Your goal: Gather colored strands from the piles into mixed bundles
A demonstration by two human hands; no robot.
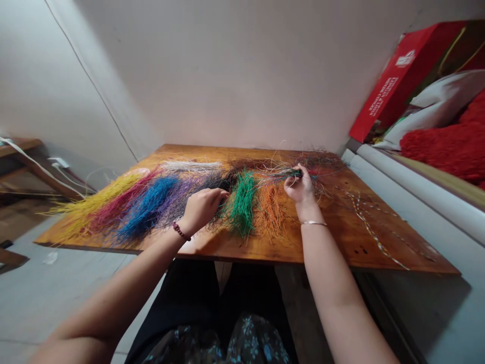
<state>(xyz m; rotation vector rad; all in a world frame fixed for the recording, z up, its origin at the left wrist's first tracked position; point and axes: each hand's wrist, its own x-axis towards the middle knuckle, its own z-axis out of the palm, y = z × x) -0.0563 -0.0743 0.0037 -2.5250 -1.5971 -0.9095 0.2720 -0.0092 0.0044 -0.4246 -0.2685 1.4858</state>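
My right hand (300,187) is closed around a bundle of thin mixed-colour strands (282,174), whose loose ends fan out to the left. My left hand (203,210) has its fingers curled together beside the dark grey and black strands (223,179); what they pinch, if anything, is hidden. Between my hands lie a pile of green strands (243,202) and a pile of orange strands (271,210). To the left are purple strands (181,192), blue strands (149,207), dark pink strands (117,205) and yellow strands (94,197).
White strands (191,166) and brown strands (318,159) lie along the back of the wooden table (333,237). Twisted beaded-looking cords (366,222) lie at the right. Beyond stand a red box (397,76) and fluffy red material (447,141). A wall closes the back.
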